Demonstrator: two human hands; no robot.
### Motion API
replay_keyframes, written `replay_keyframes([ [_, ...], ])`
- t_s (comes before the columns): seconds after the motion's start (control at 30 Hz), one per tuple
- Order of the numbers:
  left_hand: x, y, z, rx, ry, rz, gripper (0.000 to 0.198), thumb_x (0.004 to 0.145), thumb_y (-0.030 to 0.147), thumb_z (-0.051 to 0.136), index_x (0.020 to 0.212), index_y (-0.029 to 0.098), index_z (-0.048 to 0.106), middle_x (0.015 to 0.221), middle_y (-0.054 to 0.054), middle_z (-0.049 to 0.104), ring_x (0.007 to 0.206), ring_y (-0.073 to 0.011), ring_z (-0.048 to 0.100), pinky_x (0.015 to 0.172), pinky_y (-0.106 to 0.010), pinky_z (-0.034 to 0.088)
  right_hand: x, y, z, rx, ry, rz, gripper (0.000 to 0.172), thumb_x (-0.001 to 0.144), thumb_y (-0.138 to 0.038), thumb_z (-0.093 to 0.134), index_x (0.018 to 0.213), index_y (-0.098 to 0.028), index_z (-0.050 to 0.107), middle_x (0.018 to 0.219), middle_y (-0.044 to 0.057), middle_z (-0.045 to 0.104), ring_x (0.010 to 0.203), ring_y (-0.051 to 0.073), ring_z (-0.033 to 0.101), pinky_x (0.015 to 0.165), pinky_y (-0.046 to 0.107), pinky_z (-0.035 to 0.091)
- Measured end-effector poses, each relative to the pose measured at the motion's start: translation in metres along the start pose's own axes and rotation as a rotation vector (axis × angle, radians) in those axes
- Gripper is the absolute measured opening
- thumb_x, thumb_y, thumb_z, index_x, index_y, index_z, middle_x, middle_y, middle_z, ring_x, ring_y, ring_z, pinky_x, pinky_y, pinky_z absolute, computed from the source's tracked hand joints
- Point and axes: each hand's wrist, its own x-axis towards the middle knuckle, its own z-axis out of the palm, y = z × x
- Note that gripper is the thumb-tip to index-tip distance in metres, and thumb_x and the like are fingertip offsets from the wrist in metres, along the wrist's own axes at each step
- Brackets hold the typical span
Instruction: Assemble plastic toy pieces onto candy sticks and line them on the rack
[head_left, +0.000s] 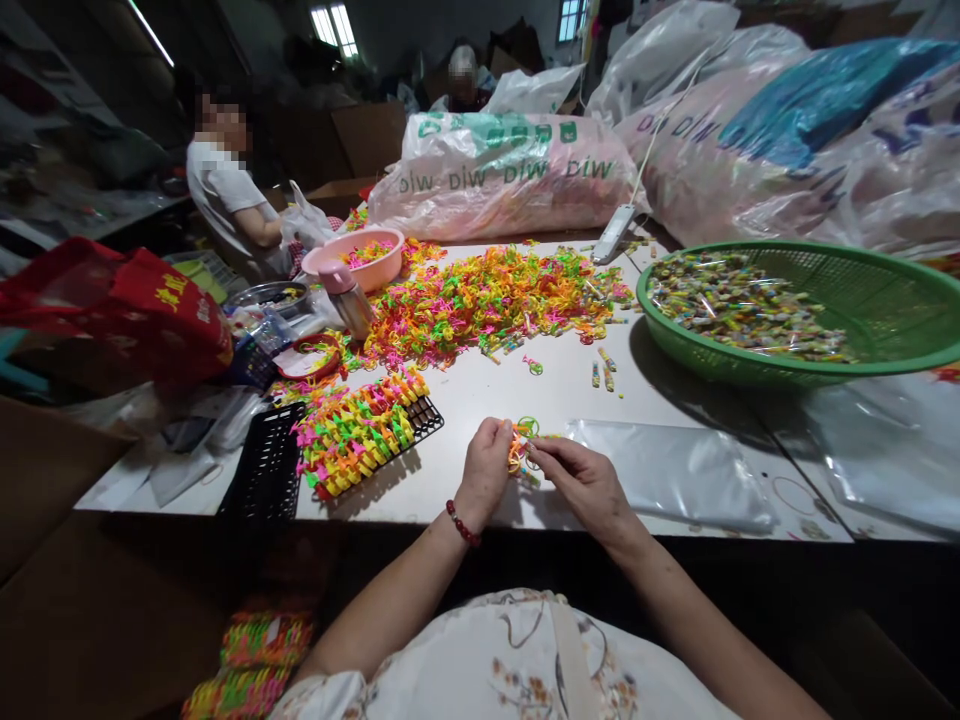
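Toys (517, 462) are in both hands over the surface (555, 390), on the near side of the pile (480, 300). The left hand (486, 465) grasps them; the right hand (585, 480) pinches their edge between thumb and fingertips. Left and near of the pile, rows (360, 430) of pieces fill a black tray (427, 415). Right of it sits a green basket (892, 305); behind it, a printed sack (510, 175).

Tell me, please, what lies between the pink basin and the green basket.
The head view shows a heap of bright plastic pieces and, nearer the green basket, a white power strip.
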Motion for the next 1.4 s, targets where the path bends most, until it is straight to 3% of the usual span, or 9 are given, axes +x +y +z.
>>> replay_keyframes([
  [0.27, -0.006, 0.005, 0.0, 0.3, 0.112, 0.16, 0.031, 0.093, 0.045, 0.045, 0.075, 0.021, 0.047, 0.064, 0.004, 0.047, 0.059, -0.0116, 0.044, 0.057, -0.024, 0.034, -0.002, -0.012, 0.0, -0.168, -0.058, -0.105, 0.017, 0.092, -0.032, 0.058, 0.089, -0.021, 0.071, 0.087, 0.004, 0.072, 0.08, 0.018, 0.065, 0.074, 0.03, 0.049],
  [0.43, -0.003, -0.006, -0.001, 0.314, 0.104, 0.153, 0.032, 0.093, 0.047, 0.045, 0.075, 0.021, 0.046, 0.064, 0.004, 0.047, 0.06, -0.0117, 0.044, 0.058, -0.024, 0.034, -0.005, -0.011, 0.006, -0.233, -0.112, -0.084, 0.021, 0.094, -0.032, 0.052, 0.087, -0.021, 0.068, 0.077, 0.002, 0.067, 0.07, 0.016, 0.061, 0.066, 0.028, 0.046],
  [0.53, 0.007, -0.003, -0.003, 0.388, 0.028, 0.134, 0.036, 0.093, 0.052, 0.045, 0.075, 0.021, 0.046, 0.064, 0.004, 0.048, 0.06, -0.0124, 0.045, 0.058, -0.024, 0.033, 0.0, -0.002, 0.003, -0.266, -0.102, -0.062, 0.022, 0.095, -0.033, 0.05, 0.089, -0.021, 0.067, 0.082, 0.003, 0.069, 0.074, 0.017, 0.063, 0.07, 0.029, 0.047],
  [0.63, 0.031, 0.004, -0.006, 0.505, 0.013, 0.166, 0.038, 0.093, 0.055, 0.043, 0.074, 0.021, 0.047, 0.063, 0.004, 0.049, 0.061, -0.0133, 0.046, 0.06, -0.025, 0.033, 0.014, 0.013, -0.011, -0.372, -0.105, -0.054, 0.023, 0.095, -0.034, 0.049, 0.093, -0.021, 0.068, 0.087, 0.004, 0.07, 0.08, 0.018, 0.064, 0.076, 0.031, 0.048],
  [0.8, 0.104, 0.003, -0.013, 0.713, 0.169, 0.167, 0.029, 0.093, 0.041, 0.047, 0.075, 0.02, 0.054, 0.07, 0.0, 0.054, 0.069, -0.0152, 0.052, 0.069, -0.026, 0.04, 0.062, 0.049, -0.061, -0.744, -0.01, -0.161, 0.023, 0.093, -0.032, 0.05, 0.093, -0.016, 0.068, 0.097, 0.011, 0.068, 0.095, 0.024, 0.06, 0.089, 0.037, 0.045],
  [0.9, 0.151, 0.002, -0.01, 0.795, 0.213, 0.18, 0.014, 0.09, 0.024, 0.05, 0.089, 0.017, 0.062, 0.088, -0.006, 0.06, 0.085, -0.0183, 0.057, 0.08, -0.029, 0.042, 0.097, 0.068, -0.091, -0.981, 0.099, -0.063, 0.024, 0.091, -0.026, 0.05, 0.099, -0.012, 0.068, 0.103, 0.016, 0.067, 0.101, 0.027, 0.057, 0.094, 0.039, 0.041],
  [1.03, 0.196, 0.006, 0.0, 0.906, 0.266, 0.236, 0.03, 0.089, 0.019, 0.051, 0.118, 0.019, 0.058, 0.121, -0.013, 0.052, 0.113, -0.0232, 0.05, 0.098, -0.032, 0.038, 0.127, 0.083, -0.108, -1.2, 0.13, 0.149, 0.028, 0.091, -0.033, 0.051, 0.103, -0.014, 0.068, 0.109, 0.017, 0.063, 0.103, 0.03, 0.054, 0.09, 0.04, 0.04],
  [1.17, 0.221, 0.008, 0.002, 1.001, 0.31, 0.208, 0.028, 0.087, 0.023, 0.057, 0.115, 0.017, 0.057, 0.127, -0.016, 0.048, 0.12, -0.0295, 0.045, 0.1, -0.039, 0.036, 0.132, 0.09, -0.104, -1.234, 0.133, 0.232, 0.025, 0.092, -0.029, 0.049, 0.103, -0.015, 0.066, 0.109, 0.017, 0.059, 0.105, 0.031, 0.053, 0.083, 0.039, 0.041],
  [1.4, 0.223, 0.002, -0.02, 1.052, 0.323, 0.156, 0.021, 0.089, 0.009, 0.048, 0.108, 0.015, 0.056, 0.122, -0.015, 0.053, 0.112, -0.0224, 0.054, 0.092, -0.029, 0.04, 0.125, 0.086, -0.099, -1.043, 0.217, 0.197, 0.017, 0.087, -0.019, 0.047, 0.087, -0.015, 0.064, 0.105, 0.015, 0.063, 0.101, 0.027, 0.056, 0.084, 0.036, 0.043],
])
